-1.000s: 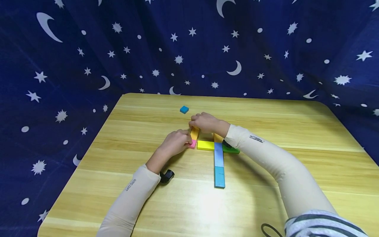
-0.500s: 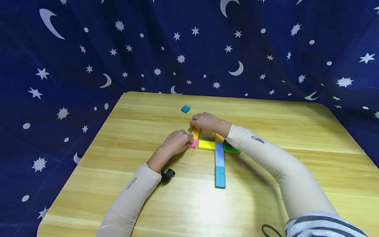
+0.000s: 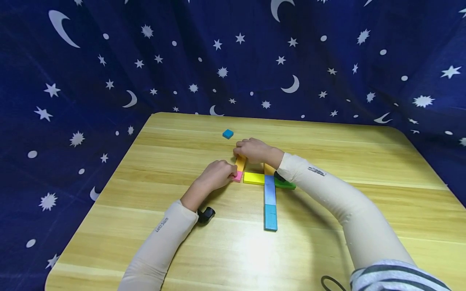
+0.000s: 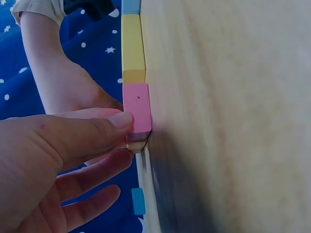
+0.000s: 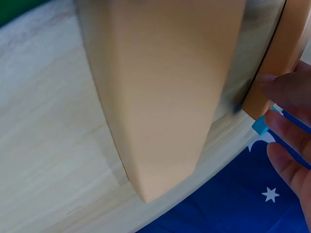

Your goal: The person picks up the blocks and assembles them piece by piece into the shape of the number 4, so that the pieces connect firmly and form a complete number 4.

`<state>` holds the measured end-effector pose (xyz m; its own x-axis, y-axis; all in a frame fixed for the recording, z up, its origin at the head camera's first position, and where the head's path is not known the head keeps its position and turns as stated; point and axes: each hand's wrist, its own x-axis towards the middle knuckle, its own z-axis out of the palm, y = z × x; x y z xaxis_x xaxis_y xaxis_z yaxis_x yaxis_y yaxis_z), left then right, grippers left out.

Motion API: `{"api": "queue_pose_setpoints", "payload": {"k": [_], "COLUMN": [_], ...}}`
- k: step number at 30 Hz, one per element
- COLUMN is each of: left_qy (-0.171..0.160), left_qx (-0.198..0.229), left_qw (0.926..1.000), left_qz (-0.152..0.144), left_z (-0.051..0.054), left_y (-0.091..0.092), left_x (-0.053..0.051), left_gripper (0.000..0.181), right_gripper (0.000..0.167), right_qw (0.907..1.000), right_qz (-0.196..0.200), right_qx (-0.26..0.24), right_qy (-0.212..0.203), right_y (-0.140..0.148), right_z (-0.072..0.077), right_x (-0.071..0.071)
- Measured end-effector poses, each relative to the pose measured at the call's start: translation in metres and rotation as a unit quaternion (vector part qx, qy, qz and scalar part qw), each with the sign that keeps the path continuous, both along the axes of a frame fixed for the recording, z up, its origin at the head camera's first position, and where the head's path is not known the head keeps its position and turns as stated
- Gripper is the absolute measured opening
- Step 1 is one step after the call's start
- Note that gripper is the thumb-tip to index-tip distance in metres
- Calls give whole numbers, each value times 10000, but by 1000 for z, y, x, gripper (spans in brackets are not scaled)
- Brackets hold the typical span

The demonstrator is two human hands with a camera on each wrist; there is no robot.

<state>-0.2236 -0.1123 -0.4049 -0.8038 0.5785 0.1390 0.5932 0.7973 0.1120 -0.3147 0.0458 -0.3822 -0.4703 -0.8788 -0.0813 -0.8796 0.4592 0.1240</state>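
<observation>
Thumb and forefinger of my left hand [image 3: 217,174] pinch a small pink block [image 4: 138,109] at its near end, while the other fingers stay loosely bent. Beyond it, end to end, lies an orange block [image 3: 240,162]. My right hand [image 3: 255,150] reaches across from the right and grips the far end of that orange block between thumb and fingers. Just right of the pink block, a small gap away, lies a yellow block [image 3: 254,178]. In the right wrist view a second orange block [image 5: 165,97] fills the middle, untouched by the fingers.
The yellow block meets a periwinkle block [image 3: 270,190], followed by a light blue block [image 3: 270,217] towards me. A green block [image 3: 285,184] lies partly under the right sleeve. One small blue block [image 3: 227,133] sits alone near the far edge of the wooden table [image 3: 327,250].
The head view has shifted very slightly. Both hands keep their places on the pink and orange blocks, and no block has visibly moved on the table.
</observation>
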Motion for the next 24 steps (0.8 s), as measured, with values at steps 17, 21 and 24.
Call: {"api": "queue_pose_setpoints", "payload": {"k": [17, 21, 24], "left_qy": [4, 12, 59], "left_qx": [-98, -57, -49], "left_qw": [9999, 10000, 10000], "left_qz": [44, 36, 29], "left_z": [1, 1, 0], "left_y": [-1, -2, -1], "left_x": [1, 1, 0], "left_gripper": [18, 24, 27], "right_gripper": [30, 31, 34], "right_qw": [9995, 9986, 9977], "right_qz": [-167, -331, -488], "right_qx": [197, 253, 307], "right_qy": [187, 327, 360], "right_y": [0, -1, -3], "right_z": [6, 14, 20], "right_x": [-8, -15, -21]}}
